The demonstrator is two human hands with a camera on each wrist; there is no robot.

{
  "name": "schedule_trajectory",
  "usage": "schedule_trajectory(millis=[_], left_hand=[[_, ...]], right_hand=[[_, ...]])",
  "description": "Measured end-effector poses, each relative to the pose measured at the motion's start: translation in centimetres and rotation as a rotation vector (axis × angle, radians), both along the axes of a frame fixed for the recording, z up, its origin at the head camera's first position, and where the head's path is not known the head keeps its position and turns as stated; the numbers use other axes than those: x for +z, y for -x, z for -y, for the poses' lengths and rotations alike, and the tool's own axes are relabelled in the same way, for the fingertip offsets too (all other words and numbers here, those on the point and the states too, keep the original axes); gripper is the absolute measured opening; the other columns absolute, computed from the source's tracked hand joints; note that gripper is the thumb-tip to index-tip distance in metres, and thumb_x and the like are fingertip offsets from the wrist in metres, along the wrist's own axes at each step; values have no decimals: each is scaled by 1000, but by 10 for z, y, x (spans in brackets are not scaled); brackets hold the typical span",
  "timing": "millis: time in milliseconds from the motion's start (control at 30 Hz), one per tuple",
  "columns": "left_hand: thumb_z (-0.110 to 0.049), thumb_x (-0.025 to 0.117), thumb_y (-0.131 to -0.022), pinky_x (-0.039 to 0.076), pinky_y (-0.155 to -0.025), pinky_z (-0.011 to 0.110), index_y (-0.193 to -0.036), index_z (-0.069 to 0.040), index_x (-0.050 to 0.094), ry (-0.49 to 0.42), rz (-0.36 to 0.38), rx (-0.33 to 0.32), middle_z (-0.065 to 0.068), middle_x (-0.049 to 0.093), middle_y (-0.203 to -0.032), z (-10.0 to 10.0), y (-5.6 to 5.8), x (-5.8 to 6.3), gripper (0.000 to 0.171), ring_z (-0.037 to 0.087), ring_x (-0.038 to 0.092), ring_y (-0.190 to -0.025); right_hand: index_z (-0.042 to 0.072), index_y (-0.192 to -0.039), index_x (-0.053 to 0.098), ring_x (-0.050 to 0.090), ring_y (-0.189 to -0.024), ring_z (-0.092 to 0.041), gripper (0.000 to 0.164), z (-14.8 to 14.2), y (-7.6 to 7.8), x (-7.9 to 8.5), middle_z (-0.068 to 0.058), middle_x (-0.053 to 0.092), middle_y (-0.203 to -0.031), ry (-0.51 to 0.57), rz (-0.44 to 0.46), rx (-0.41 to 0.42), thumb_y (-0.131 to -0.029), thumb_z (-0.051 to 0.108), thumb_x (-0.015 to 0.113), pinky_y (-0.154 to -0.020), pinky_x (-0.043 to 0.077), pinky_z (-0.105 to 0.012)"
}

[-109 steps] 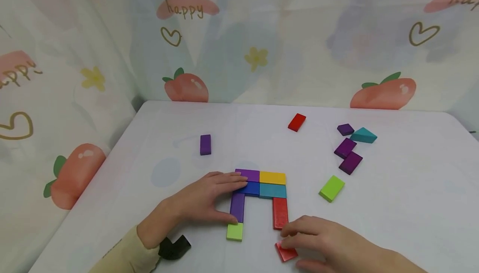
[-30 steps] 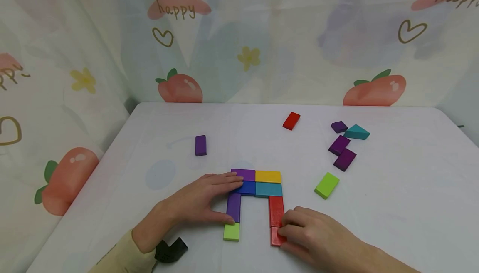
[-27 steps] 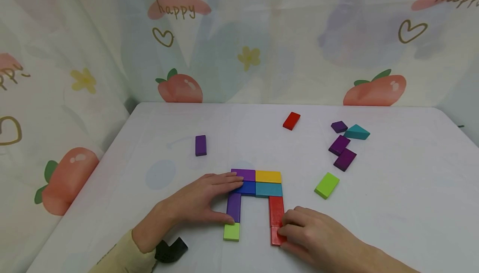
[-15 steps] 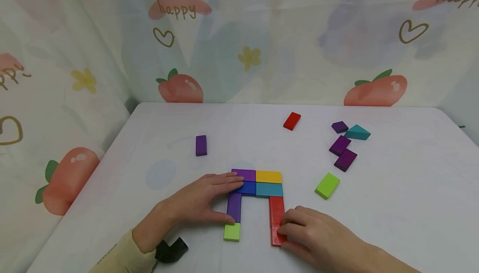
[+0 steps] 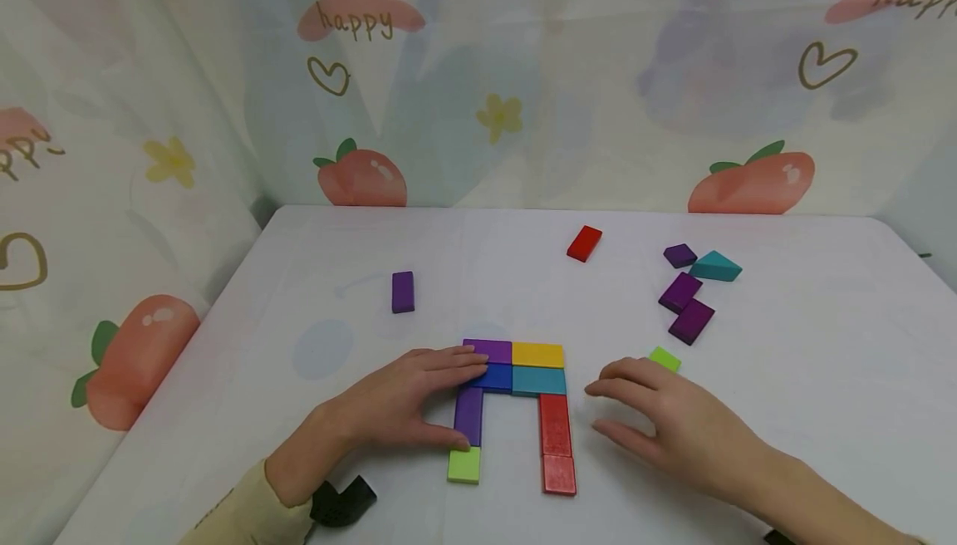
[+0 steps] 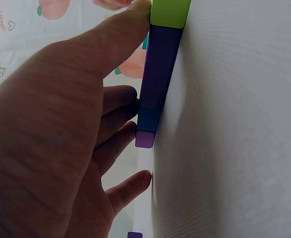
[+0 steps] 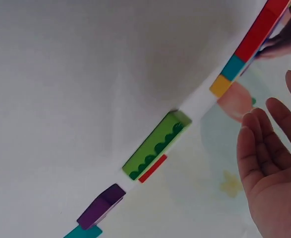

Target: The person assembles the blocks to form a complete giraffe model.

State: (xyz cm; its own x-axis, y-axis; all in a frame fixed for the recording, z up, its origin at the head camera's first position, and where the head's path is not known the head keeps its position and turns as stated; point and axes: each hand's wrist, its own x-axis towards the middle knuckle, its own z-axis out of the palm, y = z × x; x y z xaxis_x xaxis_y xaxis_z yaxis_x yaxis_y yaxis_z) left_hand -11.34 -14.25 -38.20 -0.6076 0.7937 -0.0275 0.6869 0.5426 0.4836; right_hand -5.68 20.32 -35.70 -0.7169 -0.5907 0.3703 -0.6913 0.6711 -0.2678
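Flat blocks form an arch shape on the table. Its top has a purple block (image 5: 495, 351), a yellow block (image 5: 537, 355), a blue block (image 5: 498, 378) and a teal block (image 5: 538, 380). My left hand (image 5: 392, 400) rests along the left side, fingertips on the purple and blue blocks. Its thumb touches where a long purple block (image 5: 468, 412) meets a small lime block (image 5: 464, 466). On the right, a long red block (image 5: 556, 424) meets a short red block (image 5: 559, 476). Holding nothing, my right hand (image 5: 684, 420) hovers right of them, partly hiding a lime block (image 5: 664, 358).
A lone purple block (image 5: 403, 292) lies at the back left, a red block (image 5: 584, 243) farther back. Purple blocks (image 5: 691, 321) and a teal triangle (image 5: 716, 267) cluster at right. A black object (image 5: 344, 502) sits by the left wrist. A printed curtain (image 5: 478, 80) hangs behind.
The short red block, tilted and apart at first, now lies in line below the long red one. My right hand has released it and moved right. My left hand stays put.
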Motion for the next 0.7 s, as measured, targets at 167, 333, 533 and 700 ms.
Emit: schedule_trajectory(millis=[167, 333, 533, 700], left_hand=[[-53, 76, -86, 27, -119, 42, -154, -20, 45, 0, 5, 4, -11, 36, -159, 0, 0, 0, 82, 11, 25, -149], [-53, 76, -86, 27, -119, 42, -154, -20, 45, -6, 2, 0, -11, 36, -159, -1, 0, -1, 82, 11, 25, -149], [-53, 76, -86, 28, -118, 41, -154, -19, 45, -10, -7, -6, -10, 36, -159, -1, 1, -1, 82, 11, 25, -149], [-54, 75, -87, 28, -118, 42, -154, -17, 46, -5, -21, -12, -8, 38, -159, 0, 1, 0, 82, 12, 26, -148]], right_hand=[[15, -116, 73, 65, -100, -21, 47, -17, 13, 1, 0, 65, -113, -39, 31, -155, -73, 22, 92, -77, 61, -39], [11, -122, 70, 62, -106, -32, 53, -34, 21, 0, -11, 62, -119, -107, 167, -261, -76, 29, 90, -80, 59, -48], [10, -121, 71, 59, -107, -35, 56, -46, 26, -7, -14, 60, -120, -166, 240, -308, -75, 34, 90, -81, 59, -50], [12, -114, 74, 60, -103, -33, 48, -48, 28, -9, -11, 61, -115, -174, 237, -307, -75, 33, 90, -81, 59, -50]])
